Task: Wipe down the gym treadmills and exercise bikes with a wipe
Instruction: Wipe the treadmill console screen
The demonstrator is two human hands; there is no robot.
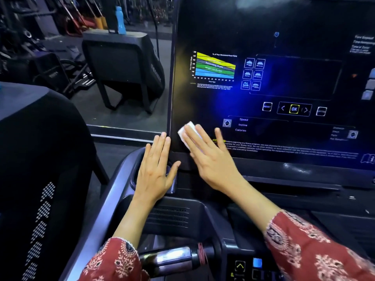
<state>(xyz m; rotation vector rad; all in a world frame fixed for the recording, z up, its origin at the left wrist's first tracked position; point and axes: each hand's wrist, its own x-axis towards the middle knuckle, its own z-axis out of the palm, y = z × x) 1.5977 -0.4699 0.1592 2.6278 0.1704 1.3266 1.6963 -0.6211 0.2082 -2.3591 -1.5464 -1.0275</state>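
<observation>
Neighbouring machine (40,149): black, far left. Left hand (156,169): fingers straight, laid flat at the lower left corner of the treadmill console (223,27), holding nothing. Wipe (185,132): white, folded, on the console face, left of the "Speed" label. Right hand (211,157): fingers straight, pressing the wipe flat. OK button (294,109): lit yellow, further right.

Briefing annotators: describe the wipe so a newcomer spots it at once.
Start at the big black treadmill console filling the right of the view and drop to its lower left corner. There the right hand presses flat on the wipe, a small folded white pad. It is the only plain white thing, left of the printed Speed, Incline, Calories labels.
</observation>
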